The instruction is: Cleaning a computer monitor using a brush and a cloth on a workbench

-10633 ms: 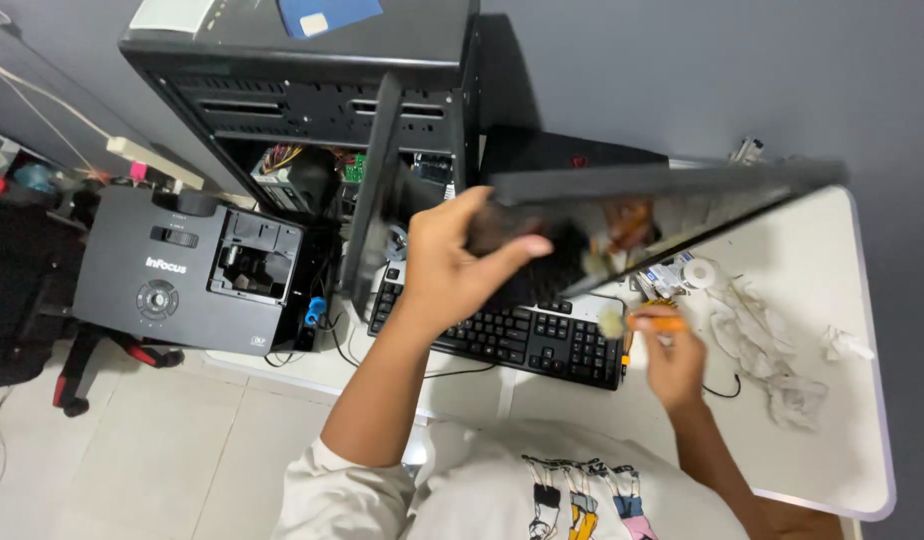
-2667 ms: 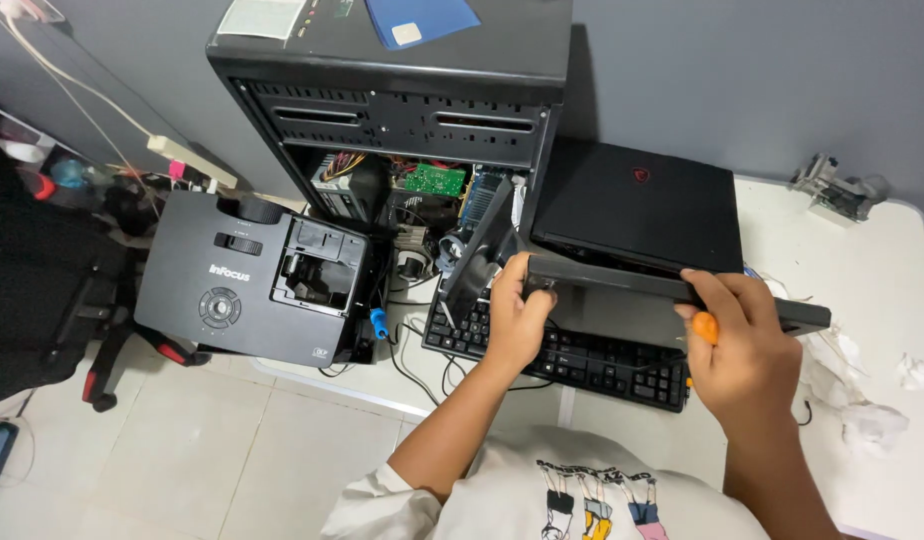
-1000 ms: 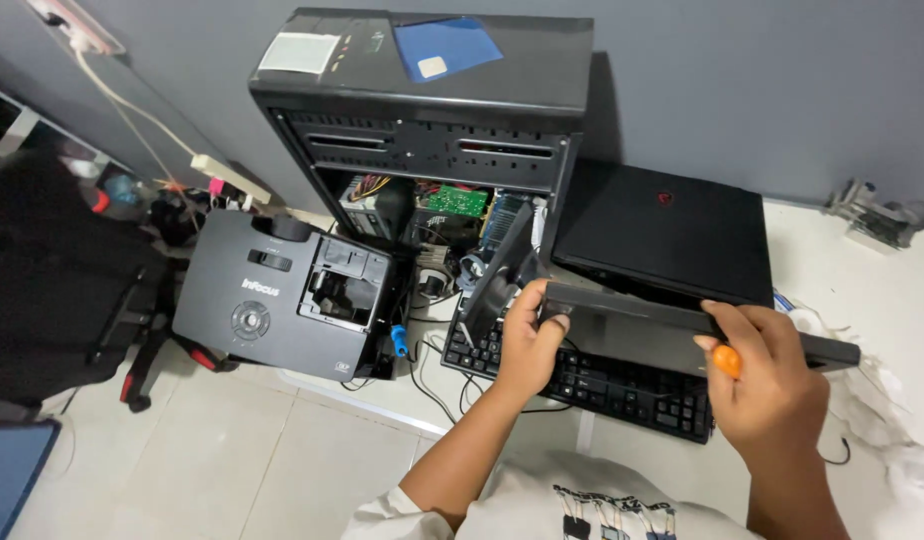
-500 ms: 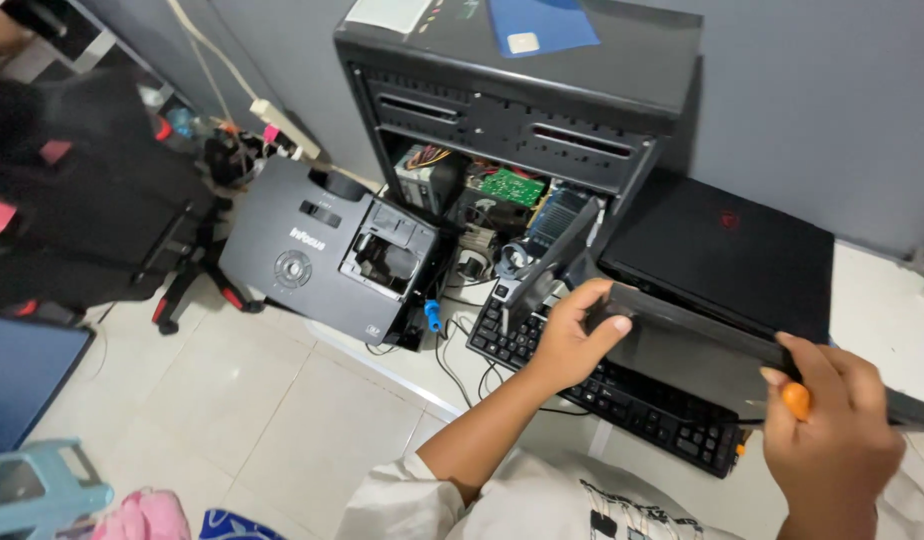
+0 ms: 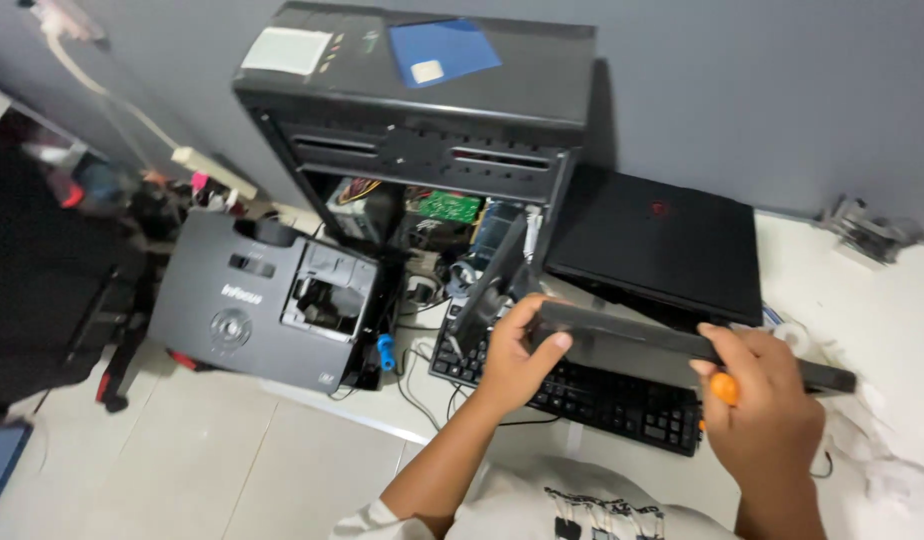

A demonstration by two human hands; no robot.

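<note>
A long, flat dark grey panel [image 5: 682, 345], thin-edged and slightly glossy, lies level above the black keyboard [image 5: 592, 395], held at both ends. The left hand [image 5: 512, 355] grips its left end, thumb laid along the near edge and fingers curled over the far side. The right hand [image 5: 767, 405] closes on the panel toward its right end, fingers bent over the top, and an orange-tipped tool [image 5: 722, 388] is pinched against the palm under the thumb.

At 12 o'clock from the panel a closed black laptop [image 5: 657, 245] rests on the white table [image 5: 882, 320]. At 10 o'clock stands an open black computer tower [image 5: 422, 110]; inside its bay sit a green circuit board [image 5: 447, 207], bundled wires and a tilted dark part [image 5: 492, 275] leaning out of the opening. On top of the tower lie a blue floppy disk [image 5: 444, 52] and a pale label. At 9 o'clock a dark grey projector [image 5: 267, 300] sits with its top hatch open, showing a grey inner housing. At 3 o'clock lie crumpled white tissues [image 5: 887, 460]
</note>
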